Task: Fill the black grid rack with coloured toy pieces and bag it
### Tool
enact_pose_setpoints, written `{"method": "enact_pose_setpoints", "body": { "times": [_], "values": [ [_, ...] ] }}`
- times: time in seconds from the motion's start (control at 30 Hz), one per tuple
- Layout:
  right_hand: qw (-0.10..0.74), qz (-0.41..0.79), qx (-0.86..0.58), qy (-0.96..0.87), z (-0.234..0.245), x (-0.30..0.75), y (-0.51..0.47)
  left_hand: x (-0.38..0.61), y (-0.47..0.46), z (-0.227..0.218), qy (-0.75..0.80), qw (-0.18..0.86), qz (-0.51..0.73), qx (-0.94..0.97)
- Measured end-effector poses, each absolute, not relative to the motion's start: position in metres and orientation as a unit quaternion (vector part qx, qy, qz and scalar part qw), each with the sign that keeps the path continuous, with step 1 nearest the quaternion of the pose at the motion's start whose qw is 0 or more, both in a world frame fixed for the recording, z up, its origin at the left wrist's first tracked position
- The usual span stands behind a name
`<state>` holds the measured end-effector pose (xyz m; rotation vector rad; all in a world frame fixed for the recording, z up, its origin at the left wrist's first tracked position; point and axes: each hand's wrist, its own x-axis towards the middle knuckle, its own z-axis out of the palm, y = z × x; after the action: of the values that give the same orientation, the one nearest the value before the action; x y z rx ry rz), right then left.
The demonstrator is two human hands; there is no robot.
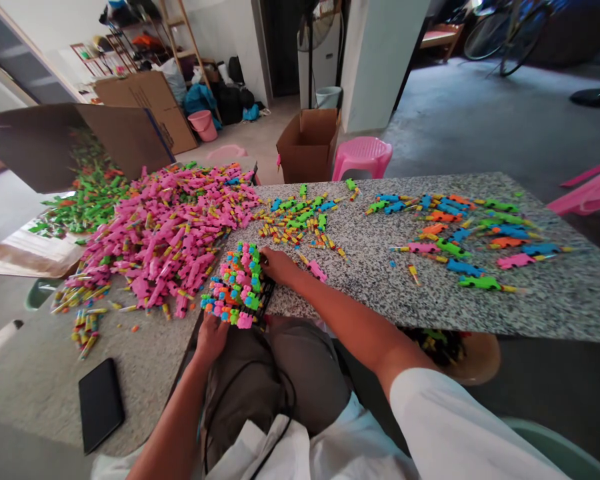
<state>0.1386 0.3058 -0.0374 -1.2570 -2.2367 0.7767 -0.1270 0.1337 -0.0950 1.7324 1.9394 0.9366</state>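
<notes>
A dense block of small plastic pieces in pink, green, blue and orange [237,287] stands at the table edge in front of my lap, with a black frame or rack showing along its right side. My left hand [213,339] is closed against the block's lower left side, its fingertips hidden behind the pieces. At the block's upper right edge, my right hand [280,268] has its fingers bent and pressed together; what is between them is too small to make out. Close to my right wrist lies a pink car-shaped piece with a yellow-tipped stick [316,270].
A big pile of pink pieces [175,220] covers the left table, near green ones [95,200]. A black phone [101,405] lies at front left. Coloured pieces [450,233] are scattered across the speckled tabletop [370,287]. Beyond stand a cardboard box [307,147] and pink stool [364,155].
</notes>
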Motion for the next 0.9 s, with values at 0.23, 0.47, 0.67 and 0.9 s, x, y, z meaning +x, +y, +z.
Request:
{"method": "enact_pose_setpoints", "body": {
  "times": [0.23,0.47,0.67,0.9],
  "values": [
    [0.192,0.288,-0.445,-0.826,-0.027,0.141,0.308,-0.125,0.136,-0.091,0.67,0.189,0.355,0.624],
    [0.229,0.175,-0.707,-0.647,-0.019,0.233,0.371,-0.126,0.137,-0.097,0.658,0.192,0.363,0.631],
    [0.119,0.183,-0.773,-0.596,-0.021,0.287,0.409,-0.125,0.138,-0.11,0.64,0.152,0.363,0.66],
    [0.093,0.224,-0.783,-0.573,-0.025,0.304,0.399,-0.111,0.139,-0.089,0.657,0.229,0.433,0.572]
  ]
}}
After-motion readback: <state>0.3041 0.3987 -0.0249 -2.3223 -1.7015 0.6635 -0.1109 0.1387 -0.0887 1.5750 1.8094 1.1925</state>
